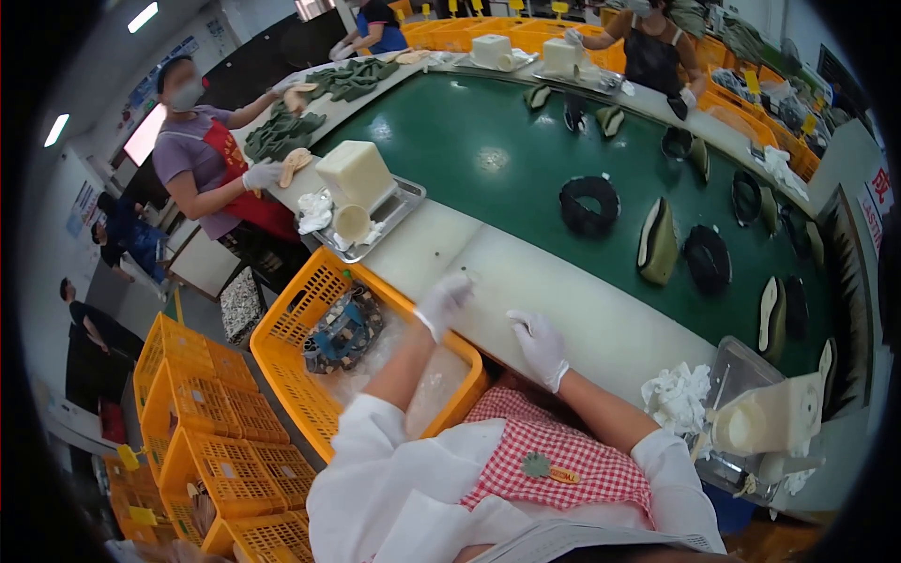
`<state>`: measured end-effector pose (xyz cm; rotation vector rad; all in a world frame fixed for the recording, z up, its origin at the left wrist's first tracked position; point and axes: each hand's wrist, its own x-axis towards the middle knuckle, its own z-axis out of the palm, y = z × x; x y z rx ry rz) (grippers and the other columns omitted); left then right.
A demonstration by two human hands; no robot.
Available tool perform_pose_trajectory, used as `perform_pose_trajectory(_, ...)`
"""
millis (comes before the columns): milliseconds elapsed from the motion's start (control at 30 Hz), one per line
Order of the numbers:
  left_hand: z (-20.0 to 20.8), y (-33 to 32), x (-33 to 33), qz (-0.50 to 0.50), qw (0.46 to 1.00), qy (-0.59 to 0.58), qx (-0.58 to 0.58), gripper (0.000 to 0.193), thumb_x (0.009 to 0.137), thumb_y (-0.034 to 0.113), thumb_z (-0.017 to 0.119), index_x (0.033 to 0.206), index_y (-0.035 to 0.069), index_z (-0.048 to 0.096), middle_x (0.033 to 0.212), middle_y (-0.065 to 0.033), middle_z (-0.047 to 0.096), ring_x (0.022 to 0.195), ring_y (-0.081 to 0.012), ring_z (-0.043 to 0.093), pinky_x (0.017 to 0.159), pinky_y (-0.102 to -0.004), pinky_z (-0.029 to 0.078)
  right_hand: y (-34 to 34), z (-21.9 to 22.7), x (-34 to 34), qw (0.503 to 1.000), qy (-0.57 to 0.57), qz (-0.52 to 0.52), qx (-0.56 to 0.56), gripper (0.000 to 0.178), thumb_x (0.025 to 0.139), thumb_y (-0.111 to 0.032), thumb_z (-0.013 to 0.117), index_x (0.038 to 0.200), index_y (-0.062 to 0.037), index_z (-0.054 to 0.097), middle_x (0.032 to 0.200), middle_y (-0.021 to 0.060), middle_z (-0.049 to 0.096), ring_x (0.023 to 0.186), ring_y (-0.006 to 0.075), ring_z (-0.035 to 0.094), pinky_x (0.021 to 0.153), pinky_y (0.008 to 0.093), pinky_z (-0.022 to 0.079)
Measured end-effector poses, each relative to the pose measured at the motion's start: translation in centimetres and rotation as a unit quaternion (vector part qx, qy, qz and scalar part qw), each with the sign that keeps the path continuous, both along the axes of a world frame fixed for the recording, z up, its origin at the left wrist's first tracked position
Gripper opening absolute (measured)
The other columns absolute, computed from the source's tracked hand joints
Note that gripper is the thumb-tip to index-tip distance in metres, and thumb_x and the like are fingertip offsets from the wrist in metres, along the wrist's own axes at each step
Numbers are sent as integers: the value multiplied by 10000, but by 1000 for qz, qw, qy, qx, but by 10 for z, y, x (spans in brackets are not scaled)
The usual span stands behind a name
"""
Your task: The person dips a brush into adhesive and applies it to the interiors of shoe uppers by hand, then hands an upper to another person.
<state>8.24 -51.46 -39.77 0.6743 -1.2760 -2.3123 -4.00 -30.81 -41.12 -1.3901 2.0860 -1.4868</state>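
Observation:
My left hand [445,304], in a white glove, is above the pale worktop [526,272] beside the orange crate [282,371]. Its fingers reach forward and look slightly apart, with a small dark spot near their tips. To the right, my right hand [541,349], gloved too, hovers at the worktop's near edge, thumb up and fingers loosely bent apart. Neither hand shows anything held. In the crate lie patterned blue and dark pieces [347,328] and clear plastic bags [432,380]. Beyond the worktop, the green surface [450,159] carries black ring-shaped shoe uppers [589,205] and olive foot-shaped pieces [657,242].
A metal tray [399,208] with a cream container [357,175] stands at left. At right sits a translucent container [770,418] near crumpled white cloth [678,396]. Orange crates [216,413] are stacked at lower left. Co-workers [211,159] stand around the table.

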Motion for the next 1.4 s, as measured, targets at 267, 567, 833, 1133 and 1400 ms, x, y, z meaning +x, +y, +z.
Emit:
perform_pose_trajectory(267, 210, -141, -100, 140, 964, 2, -225, 181, 787, 211, 687, 953, 152, 643, 898, 2, 647, 747, -141, 576, 669, -257, 456, -9, -4, -3, 998, 62, -9, -21, 162, 874, -135, 566, 992, -73, 657, 918, 141, 620, 878, 310, 571, 793, 396, 454)
perform_pose_trajectory(567, 368, -256, -168, 183, 908, 109, -361, 138, 827, 187, 676, 887, 74, 626, 850, 3, 630, 775, -121, 580, 701, -238, 453, -13, -5, 1, 994, 74, -2, -84, 151, 841, -100, 563, 970, -92, 639, 862, 138, 612, 828, 334, 565, 750, 433, 445)
perform_pose_trajectory(833, 140, -69, -160, -84, 958, -53, -267, 114, 801, 161, 644, 872, 75, 669, 803, -27, 636, 681, -148, 585, 607, -286, 486, -5, 2, -6, 995, -68, -54, -49, 300, 880, -96, 555, 1175, -49, 588, 969, 130, 633, 866, 246, 599, 811, 349, 472)
perform_pose_trajectory(1133, 3, 51, -54, -140, 964, -73, -213, 173, 860, 193, 633, 914, 29, 651, 885, -47, 649, 815, -128, 580, 748, -269, 452, -10, 13, -5, 972, -196, -87, -93, 353, 897, -162, 587, 1220, -30, 539, 1028, 117, 602, 908, 209, 582, 785, 330, 472)
perform_pose_trajectory(1400, -2, 76, -38, -52, 914, -79, -396, 122, 835, 158, 661, 891, 51, 646, 862, -28, 625, 817, -123, 558, 755, -261, 443, -11, 5, -1, 991, -81, -72, -84, 215, 888, -153, 600, 1068, -38, 630, 952, 119, 639, 865, 228, 607, 788, 333, 480)
